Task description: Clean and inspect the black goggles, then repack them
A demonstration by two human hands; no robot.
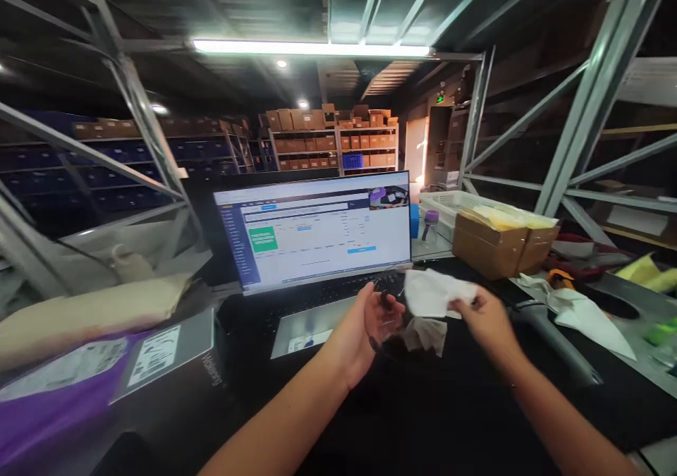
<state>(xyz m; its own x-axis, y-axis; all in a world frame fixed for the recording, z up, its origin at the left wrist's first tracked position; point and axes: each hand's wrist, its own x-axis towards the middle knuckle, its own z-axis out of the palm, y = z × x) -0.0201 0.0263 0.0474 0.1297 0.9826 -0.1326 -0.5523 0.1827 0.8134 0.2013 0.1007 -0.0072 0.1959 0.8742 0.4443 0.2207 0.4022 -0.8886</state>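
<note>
Over the black desk mat (423, 419), my left hand (378, 321) curls around a dark, thin item (388, 300) that is too blurred to name. My right hand (484, 314) pinches the right end of a white tissue (436, 293), which spreads out toward my left hand. Below it, a greyish crumpled tissue (427, 335) hangs beside my left fingers; what holds it is unclear. Behind both hands stands a lit monitor (322, 236), with a dark keyboard partly hidden in front of it.
A grey handheld scanner (560, 342) lies at the right beside a crumpled white cloth (597, 317). Cardboard boxes (489, 243) and a white basket (441, 208) stand behind. At the left are a dark box (174, 370) and a purple package (68, 412).
</note>
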